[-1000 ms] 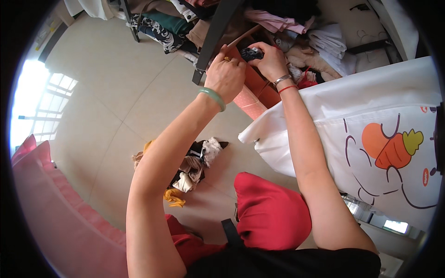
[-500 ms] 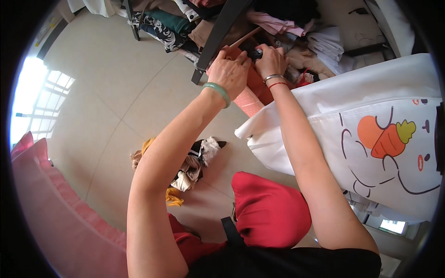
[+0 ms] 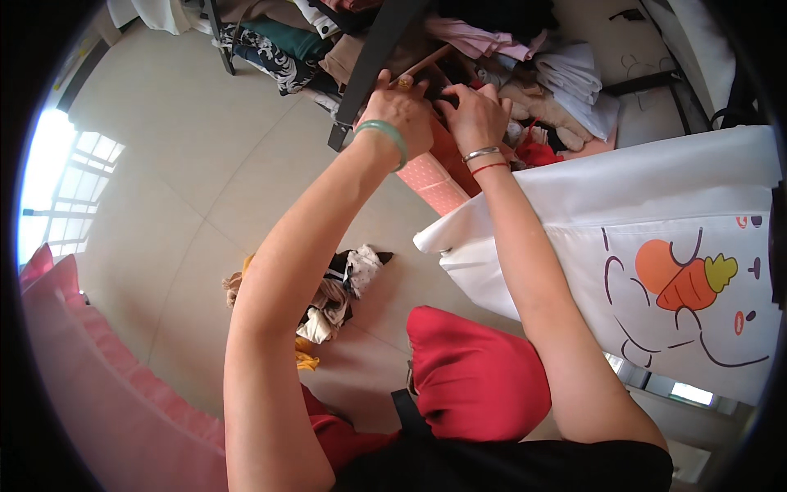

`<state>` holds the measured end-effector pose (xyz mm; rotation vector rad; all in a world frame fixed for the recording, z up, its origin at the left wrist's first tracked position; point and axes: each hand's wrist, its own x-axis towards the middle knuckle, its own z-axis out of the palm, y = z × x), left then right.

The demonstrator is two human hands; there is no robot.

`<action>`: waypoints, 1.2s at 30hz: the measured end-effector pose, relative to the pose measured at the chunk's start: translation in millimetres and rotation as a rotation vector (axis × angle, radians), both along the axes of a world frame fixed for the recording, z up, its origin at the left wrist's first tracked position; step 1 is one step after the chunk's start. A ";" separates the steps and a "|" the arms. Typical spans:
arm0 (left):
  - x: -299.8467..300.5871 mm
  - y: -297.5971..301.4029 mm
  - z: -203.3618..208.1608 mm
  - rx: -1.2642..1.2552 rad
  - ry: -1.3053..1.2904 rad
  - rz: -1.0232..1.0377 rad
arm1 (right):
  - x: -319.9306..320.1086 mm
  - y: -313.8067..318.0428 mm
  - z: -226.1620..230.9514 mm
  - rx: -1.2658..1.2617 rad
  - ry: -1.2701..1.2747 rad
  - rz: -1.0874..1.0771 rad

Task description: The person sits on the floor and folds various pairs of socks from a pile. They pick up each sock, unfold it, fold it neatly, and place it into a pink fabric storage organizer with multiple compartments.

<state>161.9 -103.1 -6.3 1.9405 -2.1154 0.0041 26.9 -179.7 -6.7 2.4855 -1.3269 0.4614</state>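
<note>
Lowered since one second ago: your right hand point(image 3: 478, 121), now at the opening of the pink dotted box point(image 3: 434, 182). The small dark bundle that showed in its fingers then can no longer be made out. Those fingers are curled; whether they grip the bundle or have let go cannot be determined. Your left hand point(image 3: 403, 115) is bent over the box edge; its hold is likewise hidden. The box sits between the dark metal leg point(image 3: 373, 70) and the white cover point(image 3: 590, 193).

Possible faults:
1. Box shift: uneven pressure from the left hand could tilt or drag it.
2. Misplacement: your hands mask the opening, so the bundle could catch on the rim.
3. Knock: the green bangle point(image 3: 395, 141), near the leg, could strike it.
4. Drag: your right forearm, crossing the cover, could pull it over the box.
</note>
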 end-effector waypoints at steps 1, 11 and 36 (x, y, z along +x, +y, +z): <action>1.9 -1.9 2.1 0.110 -0.023 -0.014 | 2.1 0.5 -1.4 0.034 0.039 -0.054; -1.1 3.9 -18.9 -0.087 0.006 0.040 | -20.6 -29.8 -16.5 0.451 -0.498 -0.072; -4.1 7.6 -14.4 -0.133 0.060 -0.017 | 1.0 -30.1 -32.4 0.490 -0.603 -0.179</action>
